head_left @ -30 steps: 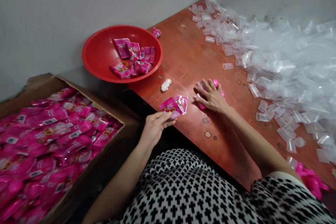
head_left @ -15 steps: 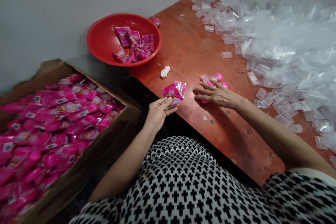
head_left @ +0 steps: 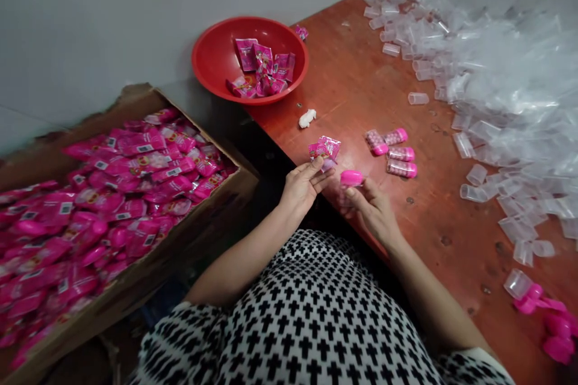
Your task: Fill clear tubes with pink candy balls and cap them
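Pinched in my left hand [head_left: 303,185] is a small pink printed sachet [head_left: 326,149], held over the table's near edge. My right hand [head_left: 374,209] grips a clear tube with a pink cap [head_left: 351,177]; its cap points up and its lower part is blurred, with small pale pink pieces showing inside. The two hands are close, the tube just right of the sachet. Beyond my right hand, several filled, pink-capped tubes [head_left: 401,153] lie on their sides on the table. A small white lump [head_left: 307,118] rests on the table beyond the sachet.
A red bowl [head_left: 205,75] with several pink sachets stands at the table's far left corner. Below left is a cardboard box [head_left: 246,183] full of pink packets [head_left: 135,165]. Clear empty tubes [head_left: 510,102] are heaped along the right; pink caps [head_left: 557,325] lie at the lower right.
My right hand has come from the group of filled tubes towards my left hand, and now holds one tube. My left hand keeps the sachet. The camera view has shifted.
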`<state>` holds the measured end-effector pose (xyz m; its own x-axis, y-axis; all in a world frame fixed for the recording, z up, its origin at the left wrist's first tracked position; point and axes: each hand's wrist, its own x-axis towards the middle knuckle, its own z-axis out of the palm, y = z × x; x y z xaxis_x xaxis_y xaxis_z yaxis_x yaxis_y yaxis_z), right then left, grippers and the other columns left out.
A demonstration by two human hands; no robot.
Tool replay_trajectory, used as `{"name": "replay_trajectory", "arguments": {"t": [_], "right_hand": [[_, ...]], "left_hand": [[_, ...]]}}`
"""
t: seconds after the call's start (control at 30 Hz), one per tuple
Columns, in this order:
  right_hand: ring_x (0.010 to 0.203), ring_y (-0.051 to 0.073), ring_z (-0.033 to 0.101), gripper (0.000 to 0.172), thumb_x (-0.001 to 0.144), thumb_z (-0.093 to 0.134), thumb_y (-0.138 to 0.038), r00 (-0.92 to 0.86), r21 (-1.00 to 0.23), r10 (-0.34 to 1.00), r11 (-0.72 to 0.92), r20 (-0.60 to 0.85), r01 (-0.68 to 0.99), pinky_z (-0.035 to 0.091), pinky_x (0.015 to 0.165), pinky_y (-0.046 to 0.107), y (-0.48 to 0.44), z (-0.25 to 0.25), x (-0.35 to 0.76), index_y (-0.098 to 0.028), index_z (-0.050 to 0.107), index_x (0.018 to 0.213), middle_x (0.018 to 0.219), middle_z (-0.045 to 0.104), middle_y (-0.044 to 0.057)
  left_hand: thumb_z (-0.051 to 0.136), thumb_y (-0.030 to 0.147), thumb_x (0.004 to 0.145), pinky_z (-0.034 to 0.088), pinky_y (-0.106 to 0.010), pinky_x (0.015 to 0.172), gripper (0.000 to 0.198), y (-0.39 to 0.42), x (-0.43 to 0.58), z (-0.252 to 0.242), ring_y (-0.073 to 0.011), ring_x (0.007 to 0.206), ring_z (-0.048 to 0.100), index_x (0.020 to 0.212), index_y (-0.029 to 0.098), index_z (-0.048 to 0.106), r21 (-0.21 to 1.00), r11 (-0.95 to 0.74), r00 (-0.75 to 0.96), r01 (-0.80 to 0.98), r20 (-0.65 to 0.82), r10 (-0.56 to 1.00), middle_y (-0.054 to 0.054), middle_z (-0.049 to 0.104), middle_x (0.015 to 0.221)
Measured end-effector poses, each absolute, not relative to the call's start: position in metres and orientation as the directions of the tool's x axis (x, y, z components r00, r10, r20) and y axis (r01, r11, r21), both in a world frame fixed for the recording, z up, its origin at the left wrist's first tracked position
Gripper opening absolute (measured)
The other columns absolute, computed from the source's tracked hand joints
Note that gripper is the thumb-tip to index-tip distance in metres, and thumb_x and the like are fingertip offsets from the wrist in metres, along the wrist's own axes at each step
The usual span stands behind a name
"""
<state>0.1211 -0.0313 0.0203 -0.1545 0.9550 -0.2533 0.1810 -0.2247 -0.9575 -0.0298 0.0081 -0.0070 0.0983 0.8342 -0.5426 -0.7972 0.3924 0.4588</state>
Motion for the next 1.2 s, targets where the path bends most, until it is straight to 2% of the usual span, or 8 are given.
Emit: {"name": "replay_trajectory", "arguments": {"t": [0.13,0.33,0.5,0.63,0.9,0.97,1.1,1.2], "right_hand": [[0.058,0.012,0.061,0.025,0.083,0.06,-0.045,-0.096,-0.967,0.966,-0.227,-0.239,0.114,0.051,0.051,0.025,-0.034,0.013,0.104,-0.023,0.059,0.094,0.078,0.066,0.001],[0.056,0.01,0.06,0.026,0.082,0.061,-0.045,-0.041,-0.97,0.974,-0.216,-0.221,0.108,0.051,0.049,0.022,-0.031,0.008,0.101,-0.02,0.06,0.091,0.075,0.066,0.0],[0.054,0.009,0.06,0.027,0.082,0.061,-0.044,-0.067,-0.977,0.977,-0.199,-0.204,0.073,0.05,0.047,0.021,-0.03,0.006,0.101,-0.019,0.061,0.091,0.074,0.066,0.0],[0.054,0.008,0.059,0.025,0.082,0.062,-0.043,-0.105,-0.983,0.978,-0.176,-0.181,0.052,0.05,0.047,0.02,-0.029,0.005,0.104,-0.019,0.062,0.09,0.073,0.066,0.0],[0.057,0.009,0.061,0.021,0.083,0.062,-0.039,-0.066,-0.992,0.993,-0.091,-0.096,0.086,0.052,0.051,0.021,-0.029,-0.001,0.106,-0.021,0.062,0.093,0.074,0.067,-0.001],[0.056,0.009,0.06,0.021,0.082,0.063,-0.039,-0.093,-0.992,0.988,-0.118,-0.121,0.031,0.051,0.048,0.02,-0.027,-0.002,0.108,-0.021,0.063,0.092,0.073,0.067,-0.001],[0.047,0.008,0.057,0.026,0.076,0.068,-0.043,-0.18,-0.937,0.95,-0.289,-0.255,-0.197,0.043,0.036,0.018,-0.022,-0.003,0.111,-0.019,0.065,0.086,0.07,0.066,-0.001],[0.046,0.008,0.057,0.023,0.075,0.07,-0.04,-0.108,-0.955,0.967,-0.246,-0.231,-0.167,0.045,0.038,0.017,-0.022,0.0,0.11,-0.018,0.064,0.082,0.066,0.066,-0.002]], "left_hand": [[0.076,0.025,0.071,0.054,-0.026,0.07,0.02,0.005,-0.027,-0.004,-0.0134,0.066,0.067,0.081,0.011,0.067,0.463,0.404,0.153,-0.789,-0.488,0.859,-0.005,0.071,0.075],[0.078,0.029,0.068,0.053,-0.025,0.067,0.025,0.004,-0.027,-0.005,-0.0135,0.065,0.066,0.081,0.01,0.068,0.472,0.387,0.173,-0.792,-0.434,0.884,-0.006,0.07,0.073],[0.081,0.035,0.061,0.051,-0.024,0.057,0.032,0.004,-0.026,-0.004,-0.0117,0.056,0.062,0.073,0.008,0.067,0.578,0.376,0.171,-0.725,-0.377,0.91,-0.004,0.067,0.063],[0.081,0.036,0.061,0.051,-0.024,0.057,0.032,0.007,-0.028,-0.002,-0.0114,0.056,0.061,0.069,0.009,0.066,0.677,0.337,0.159,-0.654,-0.312,0.937,-0.003,0.065,0.063],[0.081,0.034,0.061,0.049,-0.024,0.055,0.029,0.009,-0.027,-0.003,-0.0098,0.052,0.058,0.066,0.009,0.067,0.729,0.366,0.219,-0.578,-0.294,0.93,-0.002,0.065,0.061],[0.08,0.035,0.062,0.048,-0.024,0.053,0.029,0.009,-0.027,-0.002,-0.0102,0.05,0.057,0.063,0.009,0.067,0.757,0.372,0.234,-0.536,-0.29,0.928,-0.002,0.064,0.057],[0.078,0.036,0.064,0.048,-0.024,0.052,0.029,0.011,-0.031,-0.001,-0.0115,0.049,0.059,0.059,0.01,0.067,0.821,0.356,0.266,-0.447,-0.258,0.929,-0.003,0.064,0.055],[0.077,0.036,0.065,0.048,-0.024,0.053,0.028,0.012,-0.031,-0.001,-0.0119,0.05,0.059,0.063,0.01,0.069,0.865,0.325,0.247,-0.383,-0.243,0.938,-0.003,0.065,0.057]]}}
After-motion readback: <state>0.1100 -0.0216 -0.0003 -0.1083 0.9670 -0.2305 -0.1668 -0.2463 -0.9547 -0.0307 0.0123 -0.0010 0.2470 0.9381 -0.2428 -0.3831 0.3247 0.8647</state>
